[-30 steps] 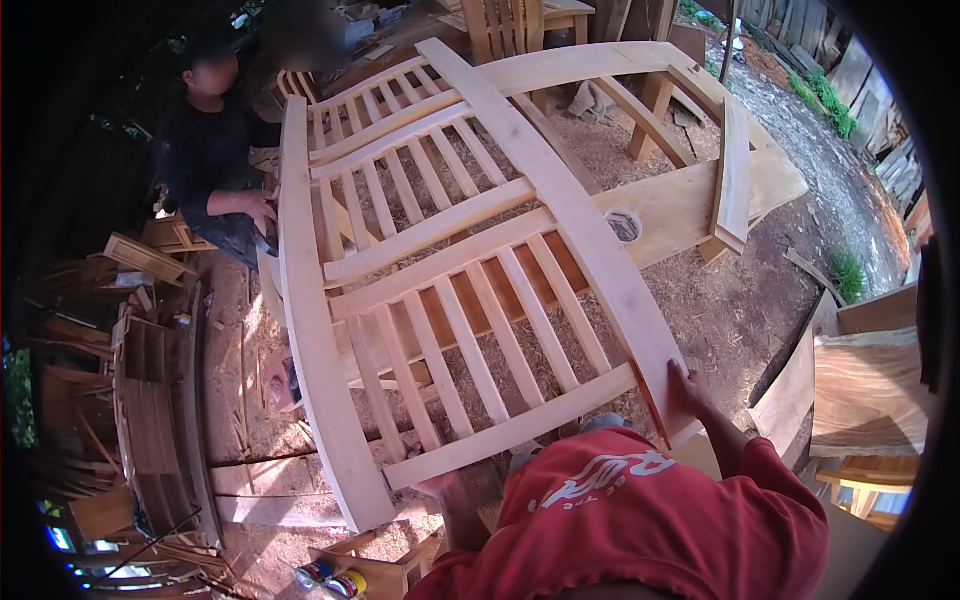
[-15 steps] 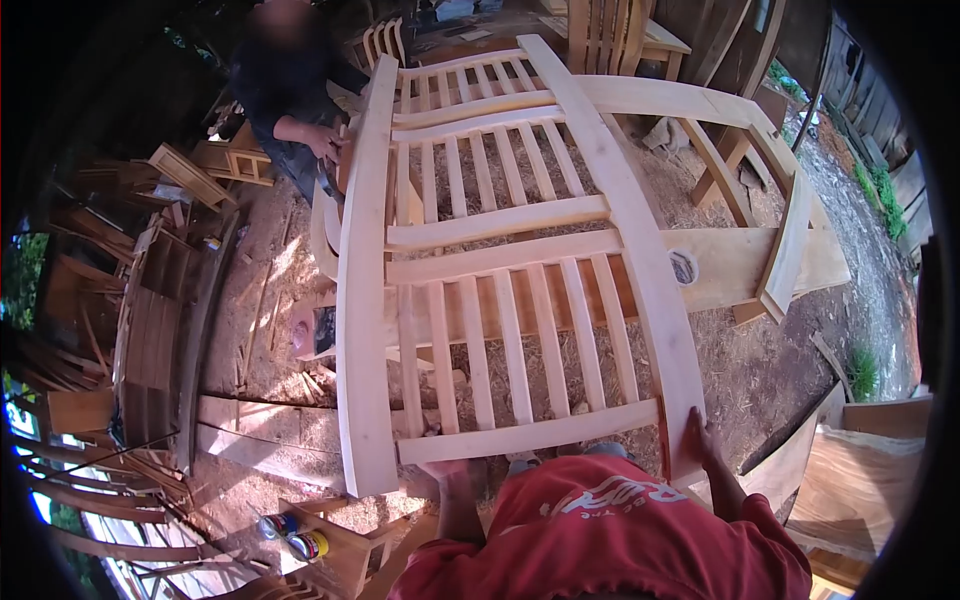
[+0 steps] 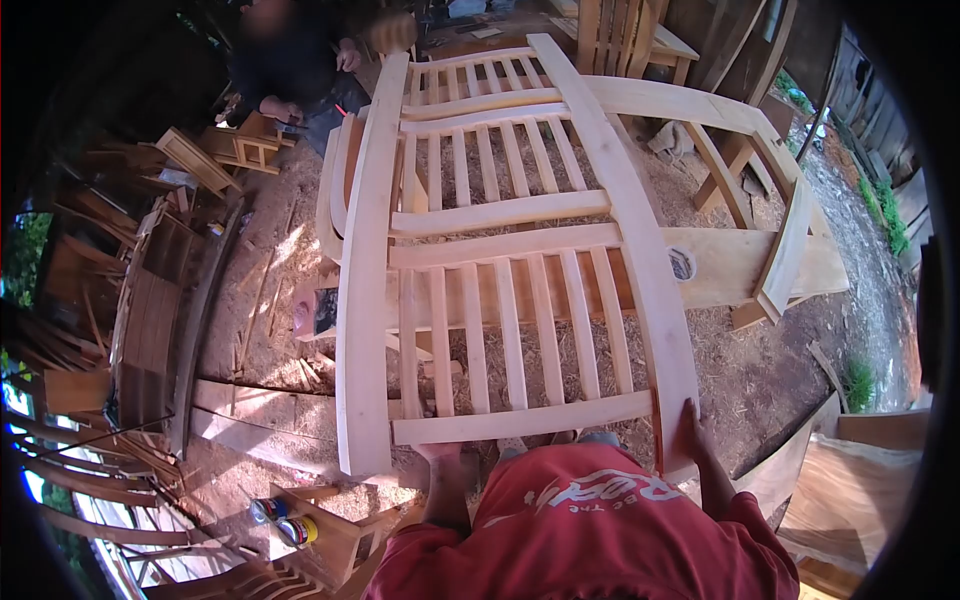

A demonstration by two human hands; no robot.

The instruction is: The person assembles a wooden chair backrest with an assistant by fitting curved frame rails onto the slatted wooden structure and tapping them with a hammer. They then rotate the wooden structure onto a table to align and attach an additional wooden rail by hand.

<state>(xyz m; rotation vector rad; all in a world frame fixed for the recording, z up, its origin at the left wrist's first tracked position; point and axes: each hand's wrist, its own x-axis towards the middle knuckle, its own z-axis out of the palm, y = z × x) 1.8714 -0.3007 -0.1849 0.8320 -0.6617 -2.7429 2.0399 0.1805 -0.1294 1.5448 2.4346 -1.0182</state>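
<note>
Ground [image 3: 740,365] is spanned, mid-picture, by a panel [image 3: 500,213], judged assembled but as yet unvarnished; its right post [image 3: 660,320] is clasped by the right hand [image 3: 686,442], its bottom rail [image 3: 525,417] met by the left hand [image 3: 441,457], whose closure cannot be told

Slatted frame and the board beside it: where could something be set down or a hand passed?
The board looks bare between the round container and the slanted brace. Gaps between the near slats might admit a hand. It's crowded at lower left, with cans among wooden pieces.
</note>
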